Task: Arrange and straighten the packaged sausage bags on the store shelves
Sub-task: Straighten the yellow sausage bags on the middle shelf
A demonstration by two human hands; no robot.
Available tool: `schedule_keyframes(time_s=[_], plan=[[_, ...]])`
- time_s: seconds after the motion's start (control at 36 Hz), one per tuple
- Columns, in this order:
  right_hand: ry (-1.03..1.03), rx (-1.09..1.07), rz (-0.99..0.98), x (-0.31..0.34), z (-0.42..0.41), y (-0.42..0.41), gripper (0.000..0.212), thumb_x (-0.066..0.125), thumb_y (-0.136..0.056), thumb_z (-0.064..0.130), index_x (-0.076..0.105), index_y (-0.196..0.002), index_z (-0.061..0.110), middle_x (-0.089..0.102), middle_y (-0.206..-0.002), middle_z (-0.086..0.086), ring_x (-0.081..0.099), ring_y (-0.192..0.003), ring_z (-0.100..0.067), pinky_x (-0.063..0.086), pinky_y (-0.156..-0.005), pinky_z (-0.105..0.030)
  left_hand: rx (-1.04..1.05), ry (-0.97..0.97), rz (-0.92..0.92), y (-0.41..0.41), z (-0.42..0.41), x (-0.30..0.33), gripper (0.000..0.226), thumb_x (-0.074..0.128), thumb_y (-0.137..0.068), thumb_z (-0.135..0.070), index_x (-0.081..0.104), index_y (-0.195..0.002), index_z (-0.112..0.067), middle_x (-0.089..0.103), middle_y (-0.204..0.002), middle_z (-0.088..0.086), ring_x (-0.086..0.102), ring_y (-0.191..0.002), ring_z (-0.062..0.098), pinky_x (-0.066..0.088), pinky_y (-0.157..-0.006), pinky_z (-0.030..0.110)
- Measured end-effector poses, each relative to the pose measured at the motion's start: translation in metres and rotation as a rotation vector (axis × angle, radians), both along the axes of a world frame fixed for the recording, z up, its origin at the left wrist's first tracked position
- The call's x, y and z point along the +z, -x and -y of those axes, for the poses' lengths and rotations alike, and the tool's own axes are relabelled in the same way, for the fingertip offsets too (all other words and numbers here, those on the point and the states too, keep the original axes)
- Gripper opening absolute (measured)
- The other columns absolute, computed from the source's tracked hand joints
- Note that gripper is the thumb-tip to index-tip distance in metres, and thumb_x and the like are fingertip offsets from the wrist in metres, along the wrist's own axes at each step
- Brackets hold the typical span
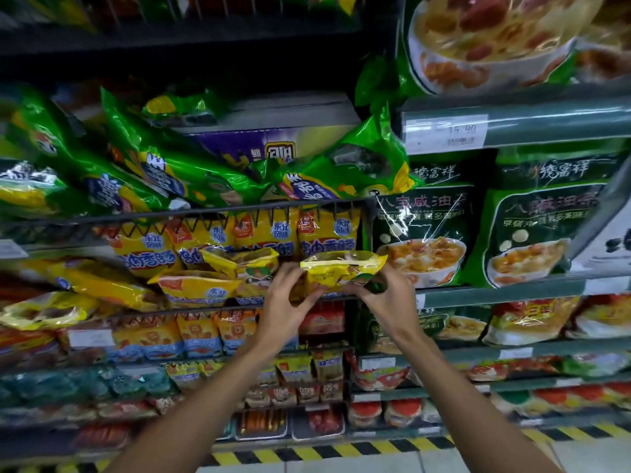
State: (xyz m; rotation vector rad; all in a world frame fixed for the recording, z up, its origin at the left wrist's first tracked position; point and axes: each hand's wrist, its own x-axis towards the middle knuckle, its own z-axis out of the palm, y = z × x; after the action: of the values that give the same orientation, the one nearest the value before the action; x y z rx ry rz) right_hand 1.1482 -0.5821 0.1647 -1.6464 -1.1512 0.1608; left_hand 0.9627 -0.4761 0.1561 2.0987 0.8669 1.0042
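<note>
1. At the right end of the wire shelf (191, 213), a yellow bag (336, 271) is held up in front of the standing row (239, 240); the step looks like seating it.
2. Next move: likely set it upright, flush with the row.
3. Left hand (288, 295) and right hand (386, 291) each pinch a lower corner, fingers curled.

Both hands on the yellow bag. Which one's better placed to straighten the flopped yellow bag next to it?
Probably left. The left hand sits nearest the flopped bag. The right hand grips the held yellow bag's far end.
</note>
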Motion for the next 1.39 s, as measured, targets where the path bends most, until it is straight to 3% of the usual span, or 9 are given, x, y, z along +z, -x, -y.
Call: schedule_keyframes(time_s=[0.11,0.25,0.36,0.61,0.75,0.83,0.92,1.25,1.39], plan=[[-0.146,0.003,0.081,0.007,0.012,0.005,0.049,0.066,-0.086,0.069,0.065,-0.122,0.036,0.061,-0.109,0.042,0.058,-0.105,0.017,0.042,-0.088,-0.005,-0.105,-0.038,-0.008,0.012,0.003,0.008,0.053,0.071,-0.091,-0.048,0.046,-0.134,-0.066,0.044,-0.137,-0.036,0.042,-0.137,-0.006,0.037,-0.109,0.012],[-0.297,-0.033,0.054,0.02,0.022,0.017,0.046,0.083,-0.078,0.038,0.052,-0.097,0.066,0.057,-0.088,0.046,0.053,-0.077,0.023,0.037,-0.069,0.002,-0.124,0.0,-0.075,0.031,0.008,0.017,0.058,0.07,-0.093,-0.05,0.039,-0.135,-0.075,0.038,-0.142,-0.046,0.033,-0.135,-0.022,0.033,-0.104,0.014],[-0.34,-0.064,-0.279,0.01,0.029,0.027,0.035,0.086,-0.068,0.054,0.067,-0.079,0.027,0.071,-0.075,0.011,0.068,-0.072,-0.006,0.056,-0.072,-0.024,-0.036,0.013,-0.025,0.047,0.015,0.02,0.057,0.073,-0.092,-0.047,0.049,-0.144,-0.053,0.046,-0.148,-0.031,0.038,-0.143,-0.006,0.032,-0.112,0.022],[-0.335,-0.182,-0.669,0.013,0.032,0.058,0.05,0.087,-0.058,0.055,0.061,-0.07,0.014,0.058,-0.057,0.015,0.049,-0.053,0.0,0.043,-0.054,-0.013,0.129,0.273,0.418,0.083,0.05,0.018,0.076,0.079,-0.089,-0.028,0.041,-0.154,-0.036,0.054,-0.148,-0.019,0.05,-0.14,0.006,0.044,-0.111,0.02],[-0.298,-0.143,-0.947,0.02,0.036,0.079,0.055,0.086,-0.058,0.051,0.066,-0.089,0.011,0.071,-0.077,0.009,0.069,-0.081,-0.014,0.059,-0.085,-0.031,-0.019,0.694,0.404,0.082,0.06,0.014,0.071,0.082,-0.078,-0.032,0.051,-0.14,-0.042,0.065,-0.135,-0.019,0.063,-0.122,-0.003,0.056,-0.092,0.016],[-0.289,-0.062,-1.155,0.025,0.039,0.093,0.064,0.086,-0.06,0.044,0.068,-0.111,0.009,0.079,-0.107,0.0,0.074,-0.107,-0.019,0.061,-0.084,-0.029,-0.043,0.815,0.393,0.071,0.067,0.012,0.077,0.083,-0.071,-0.028,0.046,-0.137,-0.038,0.058,-0.129,-0.021,0.067,-0.103,-0.014,0.055,-0.074,0.009],[-0.265,0.049,-1.328,0.031,0.04,0.107,0.055,0.081,-0.073,0.039,0.068,-0.119,0.013,0.075,-0.121,-0.006,0.07,-0.116,-0.021,0.059,-0.094,-0.035,-0.03,0.881,0.51,0.057,0.075,0.012,0.068,0.082,-0.073,-0.021,0.053,-0.135,-0.02,0.068,-0.132,-0.003,0.07,-0.115,0.006,0.059,-0.09,0.023],[-0.151,0.409,-1.493,0.031,0.034,0.118,0.046,0.06,-0.099,0.025,0.057,-0.137,0.001,0.065,-0.137,-0.018,0.059,-0.133,-0.026,0.052,-0.105,-0.031,0.005,0.815,0.77,0.036,0.072,0.039,0.086,0.099,-0.059,-0.039,0.061,-0.127,-0.003,0.075,-0.107,0.004,0.069,-0.107,0.021,0.049,-0.106,0.043],[0.07,0.49,-1.395,0.011,0.046,0.115,0.053,0.06,-0.1,0.032,0.053,-0.143,0.002,0.064,-0.14,-0.015,0.059,-0.133,-0.028,0.049,-0.11,-0.034,-0.031,0.653,0.753,0.046,0.056,0.052,0.032,0.093,-0.068,-0.035,0.073,-0.093,-0.032,0.071,-0.094,-0.001,0.068,-0.1,0.019,0.054,-0.097,0.035]])
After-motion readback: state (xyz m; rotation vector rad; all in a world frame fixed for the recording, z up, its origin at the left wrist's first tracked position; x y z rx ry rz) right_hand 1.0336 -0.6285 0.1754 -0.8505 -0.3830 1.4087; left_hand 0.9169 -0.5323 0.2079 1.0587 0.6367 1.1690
